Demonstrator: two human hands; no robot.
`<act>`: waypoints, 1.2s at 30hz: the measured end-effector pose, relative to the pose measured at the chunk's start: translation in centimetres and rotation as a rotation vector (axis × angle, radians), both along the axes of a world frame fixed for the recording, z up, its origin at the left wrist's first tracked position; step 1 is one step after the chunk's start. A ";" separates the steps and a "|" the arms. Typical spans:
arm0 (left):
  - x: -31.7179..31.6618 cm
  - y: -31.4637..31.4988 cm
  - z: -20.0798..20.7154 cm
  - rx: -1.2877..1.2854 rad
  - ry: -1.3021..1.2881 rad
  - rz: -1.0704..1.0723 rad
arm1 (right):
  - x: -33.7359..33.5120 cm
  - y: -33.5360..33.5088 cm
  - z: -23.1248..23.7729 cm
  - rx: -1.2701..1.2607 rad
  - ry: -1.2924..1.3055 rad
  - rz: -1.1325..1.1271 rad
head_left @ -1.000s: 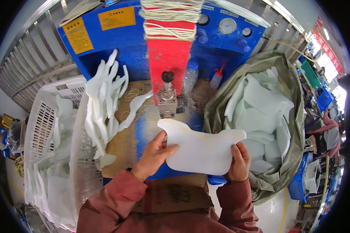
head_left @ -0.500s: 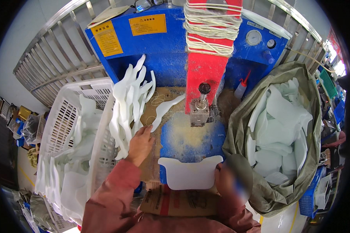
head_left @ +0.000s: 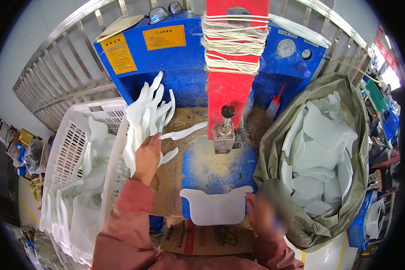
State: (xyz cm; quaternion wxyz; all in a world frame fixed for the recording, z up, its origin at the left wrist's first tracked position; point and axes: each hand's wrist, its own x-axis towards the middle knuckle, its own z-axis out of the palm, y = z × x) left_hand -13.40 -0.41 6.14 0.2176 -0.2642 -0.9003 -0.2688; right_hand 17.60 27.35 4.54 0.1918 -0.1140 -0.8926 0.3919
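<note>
My left hand has its fingers closed on wavy white strips bunched at the machine's left side; the palm side and exactly which strips it grips are hidden. A single wavy white strip reaches from beside its fingertips toward the red arm, and the rounded end of another strip shows below it. At the front of the blue work plate lies a flat white sheet piece with two flared upper corners. My right hand, partly blurred, pinches that piece near its right edge.
A red machine arm with a metal head overhangs the plate. Left stands a white basket of pale pieces; right, a green-grey sack of similar ones. A red-tipped bottle stands behind. Cardboard lies in front.
My left hand has moved left and slightly up against the strips. The single strip beside it has swung flatter, and another strip's end now shows. My right hand stays at the sheet piece.
</note>
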 end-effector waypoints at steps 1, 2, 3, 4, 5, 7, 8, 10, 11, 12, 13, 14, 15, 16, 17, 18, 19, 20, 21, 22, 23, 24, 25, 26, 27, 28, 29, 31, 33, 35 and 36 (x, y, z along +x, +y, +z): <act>0.7 -0.4 1.4 0.008 -0.042 -0.029 | -0.4 -0.5 0.9 0.049 0.003 0.038; 1.5 -1.0 2.8 0.016 -0.083 -0.060 | -1.1 -1.2 1.6 0.081 0.049 0.070; 2.4 -1.6 4.2 0.029 -0.111 -0.102 | -1.7 -1.9 2.3 0.110 0.092 0.099; 3.7 -2.5 5.5 0.013 -0.123 -0.130 | -2.3 -2.6 3.1 0.136 0.135 0.124; 5.0 -3.5 6.6 0.062 -0.271 -0.175 | -2.7 -3.3 3.9 0.202 0.171 0.158; 7.6 -5.4 8.5 0.169 -0.581 -0.251 | -3.4 -4.0 5.5 0.336 0.231 0.231; 8.7 -6.0 8.8 0.187 -0.673 -0.320 | -3.7 -4.3 6.2 0.382 0.227 0.303; 10.8 -6.8 8.9 0.230 -0.887 -0.426 | -4.3 -4.7 7.1 0.416 0.210 0.440; 11.9 -7.0 8.7 0.306 -0.983 -0.453 | -4.4 -5.0 7.3 0.419 0.123 0.513; 12.7 -7.1 8.4 0.383 -1.072 -0.472 | -4.6 -5.2 7.3 0.420 0.092 0.564; 13.3 -7.1 8.1 0.463 -1.150 -0.490 | -4.6 -5.2 7.3 0.376 0.138 0.571; 13.8 -7.1 7.7 0.555 -1.191 -0.559 | -4.6 -5.3 7.1 0.367 0.112 0.605; 14.2 -7.0 7.2 0.556 -1.198 -0.561 | -4.3 -5.2 6.8 0.358 0.091 0.633; 14.5 -6.9 6.6 0.561 -1.220 -0.558 | -3.9 -4.8 6.6 0.366 0.099 0.635; 14.7 -6.8 6.1 0.566 -1.236 -0.555 | -3.4 -4.5 6.3 0.311 0.099 0.642; 15.0 -6.6 5.4 0.626 -1.309 -0.500 | -2.9 -4.4 6.0 0.251 0.113 0.638; 15.4 -6.2 4.6 0.626 -1.329 -0.414 | -2.5 -4.3 5.6 0.180 0.166 0.626; 15.8 -5.7 3.6 0.631 -1.342 -0.334 | -2.2 -4.1 5.4 0.179 0.141 0.610; 16.2 -5.2 2.5 0.671 -1.350 -0.281 | -2.0 -3.9 5.1 0.218 0.089 0.604; 16.5 -4.4 1.3 0.661 -1.322 -0.234 | -1.9 -3.8 4.9 0.260 0.042 0.596; 16.6 -4.0 0.3 0.655 -1.278 -0.222 | -1.9 -3.7 4.7 0.305 -0.004 0.589; 16.8 -3.6 -0.6 0.647 -1.256 -0.198 | -2.1 -3.5 4.5 0.346 -0.026 0.595; 17.0 -3.5 -1.3 0.639 -1.235 -0.174 | -2.3 -3.5 4.3 0.357 -0.024 0.596; 16.9 -3.5 -1.8 0.654 -1.263 -0.164 | -2.6 -3.5 4.0 0.375 -0.036 0.598; 16.8 -3.6 -2.1 0.676 -1.267 -0.171 | -2.8 -3.5 3.8 0.392 -0.051 0.599; 16.6 -3.7 -2.3 0.696 -1.271 -0.179 | -3.1 -3.4 3.6 0.403 -0.051 0.595; 16.3 -3.7 -2.4 0.716 -1.275 -0.186 | -3.3 -3.5 3.4 0.414 -0.056 0.589; 15.8 -3.8 -2.4 0.606 -1.206 -0.215 | -3.8 -3.5 3.0 0.421 -0.062 0.580; 15.3 -3.6 -2.4 0.475 -1.103 -0.232 | -4.3 -3.7 2.6 0.417 -0.065 0.576; 14.7 -3.3 -2.5 0.341 -0.960 -0.235 | -4.8 -3.8 2.2 0.404 -0.088 0.582; 14.6 -3.0 -2.7 0.304 -0.893 -0.221 | -5.0 -3.9 2.0 0.398 -0.099 0.585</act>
